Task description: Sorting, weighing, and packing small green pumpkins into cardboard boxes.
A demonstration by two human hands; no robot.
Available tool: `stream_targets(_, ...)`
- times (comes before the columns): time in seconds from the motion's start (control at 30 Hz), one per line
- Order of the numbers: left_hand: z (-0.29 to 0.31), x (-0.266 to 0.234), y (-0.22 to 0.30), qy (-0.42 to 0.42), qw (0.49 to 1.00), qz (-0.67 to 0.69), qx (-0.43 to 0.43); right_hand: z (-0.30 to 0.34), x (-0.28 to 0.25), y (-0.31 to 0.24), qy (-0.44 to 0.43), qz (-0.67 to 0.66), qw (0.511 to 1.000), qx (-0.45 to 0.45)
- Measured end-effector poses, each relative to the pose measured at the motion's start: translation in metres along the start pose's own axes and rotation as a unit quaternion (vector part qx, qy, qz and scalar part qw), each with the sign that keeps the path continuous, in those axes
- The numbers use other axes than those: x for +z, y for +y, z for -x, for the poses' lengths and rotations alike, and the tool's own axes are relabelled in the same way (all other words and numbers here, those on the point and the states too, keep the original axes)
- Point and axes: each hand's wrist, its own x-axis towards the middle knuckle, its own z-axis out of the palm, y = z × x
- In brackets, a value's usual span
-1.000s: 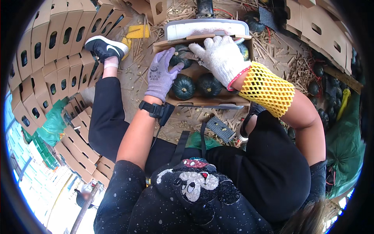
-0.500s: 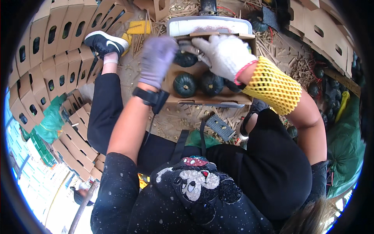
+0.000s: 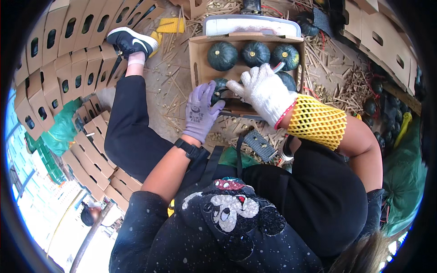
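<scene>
Dark green pumpkins lie in an open cardboard box [image 3: 196,59]. Its far row holds a left pumpkin [image 3: 222,56], a middle pumpkin [image 3: 255,53] and a right pumpkin [image 3: 285,58]. My left hand [image 3: 200,113], in a purple glove, curls its fingers and thumb around the near-left pumpkin [image 3: 220,84]. Over the near row is my right hand [image 3: 267,93] in a white knit glove, closed on a tool with a grey, red-edged handle [image 3: 278,67]. Its working end is hidden near the near-left pumpkin. Another pumpkin [image 3: 287,82] shows partly beside the right hand.
A pale plastic tray [image 3: 252,25] sits beyond the box. Stacked cartons [image 3: 68,34] curve along the left, with more cartons [image 3: 378,38] at right. Wood shavings litter the floor. A grey foam net [image 3: 259,146] lies close to me; loose pumpkins [image 3: 387,107] are heaped at right.
Both hands have come nearer to me, from the far row to the near row. The far-row pumpkins are now uncovered. My left hand, blurred before, now rests at the near-left pumpkin.
</scene>
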Motion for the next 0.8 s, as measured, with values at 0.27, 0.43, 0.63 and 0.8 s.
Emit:
stream_targets(0.27,0.001,0.005,-0.004,-0.014,0.997,0.052,-0.052,-0.006,-0.007,-0.001,-0.067,-0.135,0.988,0.03)
stream_targets(0.43,-0.029,-0.03,-0.002,0.064,0.987,0.148,-0.008,0.023,-0.03,0.024,0.018,-0.234,0.97,0.058)
stream_targets(0.63,-0.058,-0.072,-0.064,0.265,0.76,0.5,-0.32,0.117,0.004,0.105,0.338,-0.311,0.811,0.362)
stream_targets(0.8,-0.02,0.0,-0.086,-0.011,0.66,0.649,-0.378,0.169,0.16,0.139,0.007,-0.162,0.813,0.56)
